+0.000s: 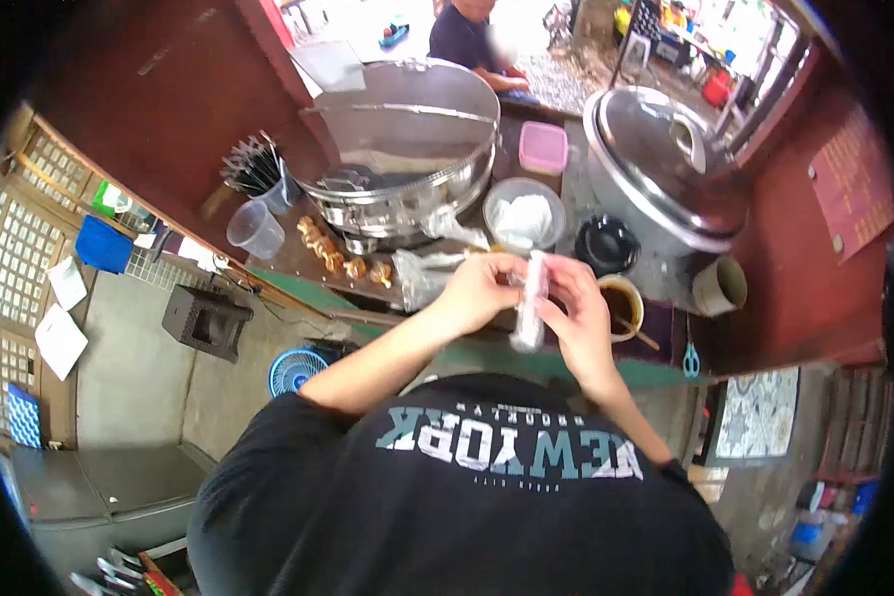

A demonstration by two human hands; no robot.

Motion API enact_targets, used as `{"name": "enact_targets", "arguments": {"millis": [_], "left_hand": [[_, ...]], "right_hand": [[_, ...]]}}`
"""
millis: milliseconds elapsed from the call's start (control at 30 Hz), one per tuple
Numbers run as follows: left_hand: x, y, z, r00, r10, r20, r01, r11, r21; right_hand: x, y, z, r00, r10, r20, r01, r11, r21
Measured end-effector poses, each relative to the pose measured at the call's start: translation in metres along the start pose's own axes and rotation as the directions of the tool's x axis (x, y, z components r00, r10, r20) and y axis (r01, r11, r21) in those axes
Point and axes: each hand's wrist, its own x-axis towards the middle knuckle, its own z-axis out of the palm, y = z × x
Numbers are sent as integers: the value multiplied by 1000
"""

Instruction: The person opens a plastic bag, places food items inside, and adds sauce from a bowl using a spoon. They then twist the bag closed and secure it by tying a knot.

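Gripping clear plastic packet (532,298) upright, I log left hand (479,290) and right hand (581,323) fingers closed around it, above the counter (286,256) front edge.

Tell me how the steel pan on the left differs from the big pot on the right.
The steel pan is wide and shallow, with its lid tilted up; the big pot looks deeper, with its domed lid shut. Both are round, shiny metal.

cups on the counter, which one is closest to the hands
The round cup of brown sauce, beside the right hand; the grey cup and clear plastic cup stand farther off.
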Motion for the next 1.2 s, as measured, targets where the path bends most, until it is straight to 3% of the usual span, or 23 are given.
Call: {"name": "enact_targets", "arguments": {"millis": [33, 67, 167, 267, 367, 400, 433, 467, 500, 567, 600, 667, 800, 867, 933, 967, 1033, 1067, 1200], "left_hand": [[0, 2, 3, 999, 5, 37, 1, 988, -156], [-1, 4, 8, 1000, -16, -1, 15, 971, -241], [3, -9, 16, 997, -58, -41, 27, 851, -524], [6, -24, 16, 995, -102, 13, 80, 684, -725], [5, -17, 12, 973, -201, 111, 196, 477, -857], [3, -13, 11, 976, -165, 140, 200, 435, -878], [2, -12, 11, 980, -152, 127, 183, 443, -878], [2, -11, 11, 984, -136, 114, 164, 452, -877], [3, -11, 10, 988, -118, 100, 143, 461, -876], [9, -14, 10, 988, -143, 54, 116, 472, -874], [10, -15, 10, 991, -128, 39, 96, 475, -875], [10, -13, 11, 991, -134, 16, 81, 497, -864], [15, -8, 19, 991, -137, 8, 65, 414, -908], [19, -22, 15, 987, -156, -25, 58, 502, -863], [17, -22, 11, 992, -120, -36, 48, 630, -775], [17, -25, 9, 995, -100, 13, 72, 618, -783], [16, -22, 9, 992, -59, 114, 127, 595, -794], [13, -20, 13, 982, -137, 133, 188, 561, -806], [11, -38, 23, 973, -12, 230, 181, 655, -734]], "right_hand": [[1, -2, 2, 998, -18, 64, 21, 998, -51], [0, 0, 6, 993, 54, 106, -63, 995, 77], [0, -7, 12, 992, -65, 109, 94, 953, -287], [0, -7, 13, 985, -117, 127, 153, 932, -327], [3, -7, 4, 992, 113, 63, -109, 992, -63], [5, -8, 2, 994, 105, 11, -104, 994, -28], [5, -15, -2, 997, 57, -49, -62, 993, -103], [5, -21, -4, 987, -136, -88, 98, 933, -345], [5, -24, -6, 941, -330, -74, 232, 789, -569], [-1, -30, -2, 876, -468, 121, 411, 590, -694], [-3, -27, 3, 862, -473, 182, 469, 609, -639], [-8, -29, 18, 884, -405, 232, 441, 563, -699], [-11, -7, 17, 908, -272, 319, 419, 564, -712], [-13, -5, 12, 903, -217, 372, 418, 650, -635], [-12, -12, 7, 928, -315, 200, 371, 730, -574], [-12, -16, 5, 929, -353, 108, 354, 767, -536], [-2, -24, -3, 920, -390, 22, 319, 717, -619], [2, -22, -6, 929, -369, 41, 305, 694, -652], [1, -4, -12, 942, -262, 208, 324, 559, -763]]}}
